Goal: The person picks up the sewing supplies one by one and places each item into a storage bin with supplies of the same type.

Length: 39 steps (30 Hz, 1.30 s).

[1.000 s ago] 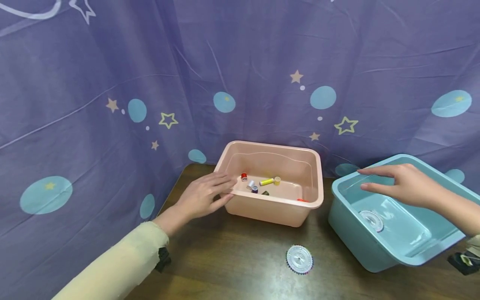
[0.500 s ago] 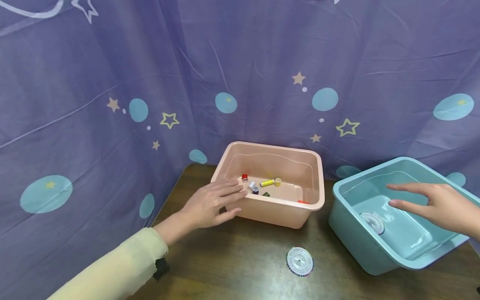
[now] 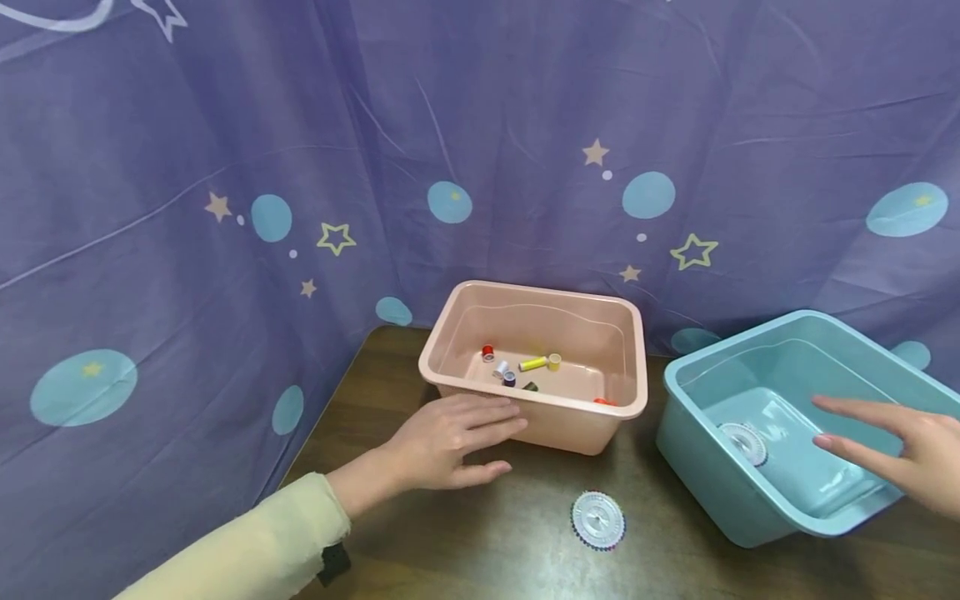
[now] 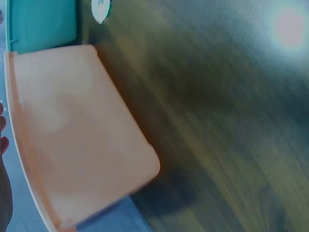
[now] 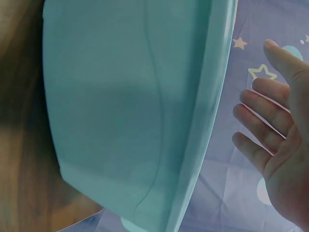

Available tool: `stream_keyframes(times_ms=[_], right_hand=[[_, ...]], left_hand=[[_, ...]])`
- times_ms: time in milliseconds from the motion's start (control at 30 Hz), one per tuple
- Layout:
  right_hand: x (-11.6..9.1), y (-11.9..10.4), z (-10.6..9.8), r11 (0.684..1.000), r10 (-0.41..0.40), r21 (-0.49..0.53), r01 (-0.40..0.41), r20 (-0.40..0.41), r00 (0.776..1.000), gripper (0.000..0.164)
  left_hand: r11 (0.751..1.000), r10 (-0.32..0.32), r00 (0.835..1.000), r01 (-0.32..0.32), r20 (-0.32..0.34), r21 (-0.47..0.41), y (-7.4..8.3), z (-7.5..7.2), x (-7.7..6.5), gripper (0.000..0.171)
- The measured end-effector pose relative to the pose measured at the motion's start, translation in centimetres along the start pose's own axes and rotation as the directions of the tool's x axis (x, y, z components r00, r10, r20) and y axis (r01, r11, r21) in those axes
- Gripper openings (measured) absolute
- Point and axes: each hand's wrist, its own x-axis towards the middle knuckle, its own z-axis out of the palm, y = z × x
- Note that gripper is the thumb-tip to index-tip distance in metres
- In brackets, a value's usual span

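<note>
In the head view, my left hand [image 3: 453, 442] reaches over the table with straight, relaxed fingers and holds nothing. Its fingertips overlap the front wall of a pink plastic bin [image 3: 570, 427]. Several small thread spools lie inside that bin, among them a red spool [image 3: 487, 353], a yellow spool [image 3: 533, 364] and a dark blue spool [image 3: 509, 378]. My right hand [image 3: 915, 446] hovers over the right side of a blue bin [image 3: 705, 467], fingers apart and nothing held. Inside the blue bin is a round pin wheel [image 3: 742, 443]. A second pin wheel [image 3: 598, 521] lies flat on the table.
Both bins stand side by side on a dark wooden table [image 3: 450, 542]. A purple curtain [image 3: 510, 125] with stars and blue ovals hangs close behind and along the left. In the left wrist view, the pink bin's outer wall [image 4: 82, 140] fills much of the left side.
My left hand has drawn back from the pink bin's front rim, down and to the right. My right hand has moved right and down over the blue bin. The spools and pin wheels stay put.
</note>
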Motion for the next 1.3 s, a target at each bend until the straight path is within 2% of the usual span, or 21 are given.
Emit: stream_keyframes(times_ms=[267, 433, 500, 700, 833, 1000, 1133, 1300], right_hand=[[-2.2, -0.1, 0.9, 0.992, -0.03, 0.118, 0.041, -0.092, 0.995, 0.06], [-3.4, 0.0, 1.7, 0.989, -0.038, 0.134, 0.057, -0.14, 0.989, 0.055], [-3.9, 0.0, 1.9, 0.99, -0.045, 0.122, 0.063, -0.151, 0.987, 0.055], [-4.9, -0.5, 1.9, 0.977, -0.083, 0.176, 0.119, -0.2, 0.976, 0.055], [-5.5, -0.8, 2.0, 0.978, -0.097, 0.162, 0.128, -0.186, 0.978, 0.056], [-6.2, -1.1, 2.2, 0.972, -0.136, 0.169, 0.164, -0.164, 0.977, 0.052], [-6.8, -1.4, 2.3, 0.965, -0.167, 0.179, 0.191, -0.142, 0.976, 0.051], [-7.6, -1.8, 2.3, 0.97, -0.171, 0.157, 0.188, -0.111, 0.979, 0.053]], left_hand=[[1.0, 0.008, 0.996, -0.007, 0.091, -0.015, 1.5, 2.0, -0.4, 0.066], [0.998, -0.027, 0.988, 0.035, 0.154, -0.053, 2.3, 3.4, -0.4, 0.068], [0.998, -0.036, 0.985, 0.044, 0.17, -0.047, 2.6, 4.0, -0.5, 0.068], [0.995, -0.064, 0.976, 0.079, 0.207, -0.066, 3.3, 5.7, -0.5, 0.066], [0.992, -0.084, 0.972, 0.103, 0.22, -0.076, 3.7, 6.8, -0.6, 0.065], [0.99, -0.104, 0.974, 0.121, 0.202, -0.075, 4.0, 7.7, -0.6, 0.065], [0.988, -0.105, 0.975, 0.125, 0.196, -0.09, 4.2, 8.5, -0.7, 0.064], [0.99, -0.101, 0.973, 0.12, 0.206, -0.08, 4.3, 9.2, -0.8, 0.064]])
